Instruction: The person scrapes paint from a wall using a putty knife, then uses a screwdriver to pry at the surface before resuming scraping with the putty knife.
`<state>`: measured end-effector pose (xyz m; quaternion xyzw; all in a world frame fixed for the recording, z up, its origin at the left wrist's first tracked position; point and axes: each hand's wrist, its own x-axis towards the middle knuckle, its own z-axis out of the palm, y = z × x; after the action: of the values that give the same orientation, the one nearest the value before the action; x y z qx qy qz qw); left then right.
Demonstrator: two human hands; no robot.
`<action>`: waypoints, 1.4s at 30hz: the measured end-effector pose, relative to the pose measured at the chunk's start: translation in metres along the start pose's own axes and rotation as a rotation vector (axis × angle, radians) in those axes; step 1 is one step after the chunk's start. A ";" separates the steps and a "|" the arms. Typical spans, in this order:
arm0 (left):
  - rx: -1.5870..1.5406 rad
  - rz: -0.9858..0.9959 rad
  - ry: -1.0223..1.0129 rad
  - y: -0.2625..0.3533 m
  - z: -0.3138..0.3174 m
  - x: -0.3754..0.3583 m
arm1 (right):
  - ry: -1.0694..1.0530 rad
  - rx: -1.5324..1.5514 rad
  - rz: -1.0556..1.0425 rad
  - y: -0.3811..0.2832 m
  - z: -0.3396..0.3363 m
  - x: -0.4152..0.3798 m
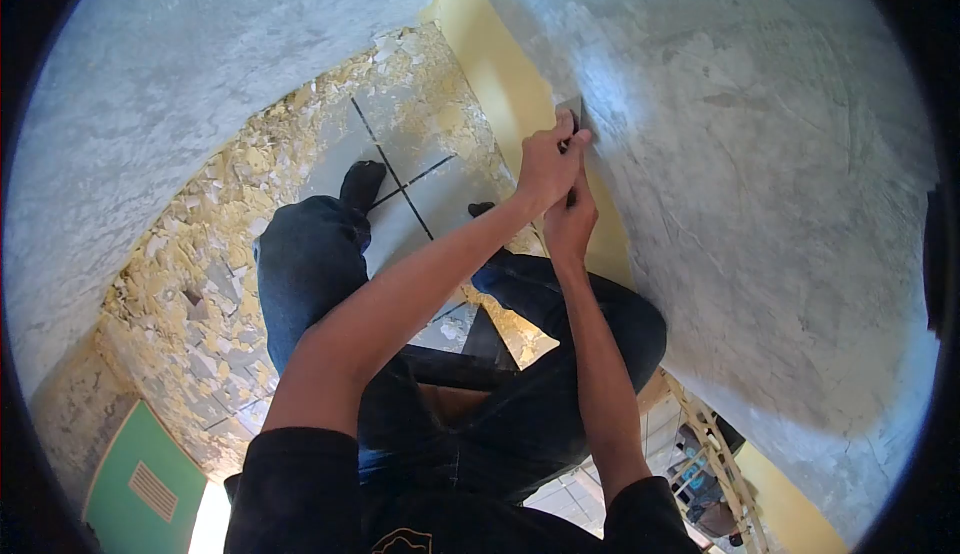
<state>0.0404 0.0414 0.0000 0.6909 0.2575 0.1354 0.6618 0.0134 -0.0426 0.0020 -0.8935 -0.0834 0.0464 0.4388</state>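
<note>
Both my hands are closed round a scraper (571,107) with a flat grey metal blade and a dark handle, mostly covered by my fingers. My left hand (546,166) is nearer the blade, and my right hand (571,222) grips farther back along the handle. The blade lies against the wall on my right, at the border between the yellow paint strip (503,64) low down and the bare grey plaster (740,194) above it. Exactly how the fingers overlap is hard to make out.
Paint flakes (215,304) cover much of the floor along the left wall (220,64). Grey tiles (405,219) with dark joints show between my feet. I sit low with knees apart. Behind me are a green panel (140,479) and a wooden ladder (715,454).
</note>
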 end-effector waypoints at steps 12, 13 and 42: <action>0.001 -0.031 -0.031 -0.008 -0.006 0.014 | -0.066 0.051 0.132 -0.001 0.005 0.009; 0.004 -0.189 -0.169 -0.003 -0.009 0.015 | -0.112 0.028 0.187 0.001 0.003 0.011; -0.050 -0.150 -0.038 -0.007 -0.008 0.027 | -0.136 0.007 0.283 0.000 0.006 0.022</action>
<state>0.0575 0.0624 -0.0109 0.6555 0.2924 0.0788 0.6918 0.0338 -0.0333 -0.0018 -0.8897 0.0140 0.1686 0.4241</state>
